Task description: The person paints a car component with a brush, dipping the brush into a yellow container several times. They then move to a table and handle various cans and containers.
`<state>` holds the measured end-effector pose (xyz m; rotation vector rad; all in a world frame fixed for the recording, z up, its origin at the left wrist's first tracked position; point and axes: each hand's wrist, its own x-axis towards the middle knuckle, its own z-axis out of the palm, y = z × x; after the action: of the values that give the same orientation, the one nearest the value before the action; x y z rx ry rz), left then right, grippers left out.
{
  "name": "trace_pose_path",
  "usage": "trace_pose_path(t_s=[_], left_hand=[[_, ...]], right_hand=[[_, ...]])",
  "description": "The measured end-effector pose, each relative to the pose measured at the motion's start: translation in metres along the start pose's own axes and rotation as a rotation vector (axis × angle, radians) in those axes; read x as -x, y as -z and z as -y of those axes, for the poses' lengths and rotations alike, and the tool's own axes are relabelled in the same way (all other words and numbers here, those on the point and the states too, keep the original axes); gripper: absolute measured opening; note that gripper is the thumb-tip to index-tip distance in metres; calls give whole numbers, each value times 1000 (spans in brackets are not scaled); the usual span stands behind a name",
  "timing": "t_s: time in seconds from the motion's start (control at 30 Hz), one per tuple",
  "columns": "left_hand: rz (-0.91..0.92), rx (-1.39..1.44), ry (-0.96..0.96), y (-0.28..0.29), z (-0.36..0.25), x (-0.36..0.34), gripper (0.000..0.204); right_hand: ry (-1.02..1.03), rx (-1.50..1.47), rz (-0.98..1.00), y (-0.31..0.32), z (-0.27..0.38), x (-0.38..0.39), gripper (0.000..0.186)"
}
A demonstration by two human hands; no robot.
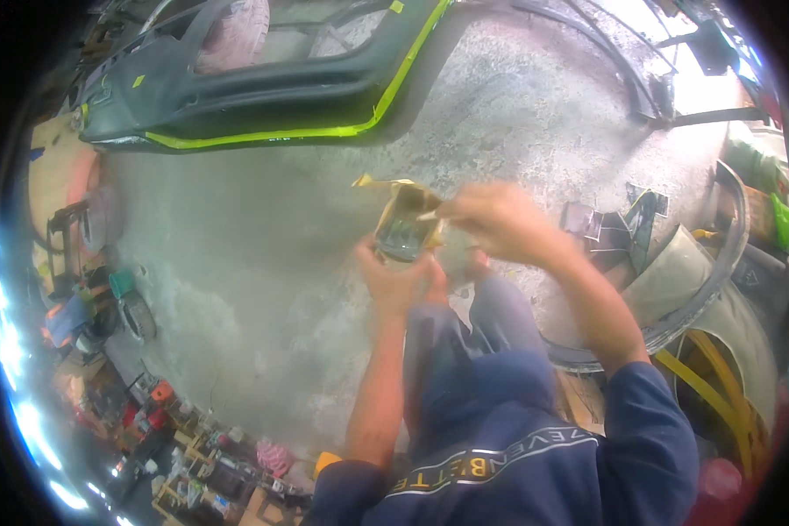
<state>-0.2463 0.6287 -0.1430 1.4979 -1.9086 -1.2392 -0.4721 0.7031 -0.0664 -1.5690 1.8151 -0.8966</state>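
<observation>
container (401, 230) sits just off 12 o'clock of frame centre, small, boxy, dark inside, with a torn yellowish rim; we can't make out the contents. left hand (396, 279) cups it from its 6 o'clock side, thumb and fingers wrapped round both flanks. right hand (500, 219) comes in from the container's 3 o'clock, fingertips pinching a pale stick (427, 216) with its end over or in the opening; we can't tell if it touches the inside. both hands are above the grey concrete floor (237, 228), in front of our knees.

at 11 o'clock we have a big black panel (237, 107), bright yellow-green strip (263, 138) along its near edge. dark metal frame (710, 116) toward 2 o'clock. at 3 to 4 o'clock: curved dark rim (740, 232) around a beige sheet (675, 276), yellow straps (708, 377) just below. near 9 o'clock, small tyre (138, 316), green cup-like piece (121, 282) just beside it. at 7 o'clock, pink cloth (274, 458) among mixed clutter, mostly too small for us to name.
</observation>
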Motion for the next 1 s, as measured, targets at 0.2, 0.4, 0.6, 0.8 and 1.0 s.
trace_pose_path(t_s=[0.2, 0.4, 0.6, 0.8, 1.0], left_hand=[[24, 121, -55, -13, 6, -27, 77], [-87, 389, 41, -8, 17, -45, 79], [-216, 335, -51, -26, 33, -66, 79], [-257, 425, -100, -38, 57, -71, 76], [-302, 385, 5, -25, 81, -77, 72]], right_hand=[[-169, -10, -68, -30, 1, -23, 19], [-286, -433, -381, -33, -26, -26, 20], [-144, -555, -578, -62, -67, -52, 21], [-137, -366, -905, -75, -90, -28, 27], [-1, 114, -1051, -166, -51, -48, 44]])
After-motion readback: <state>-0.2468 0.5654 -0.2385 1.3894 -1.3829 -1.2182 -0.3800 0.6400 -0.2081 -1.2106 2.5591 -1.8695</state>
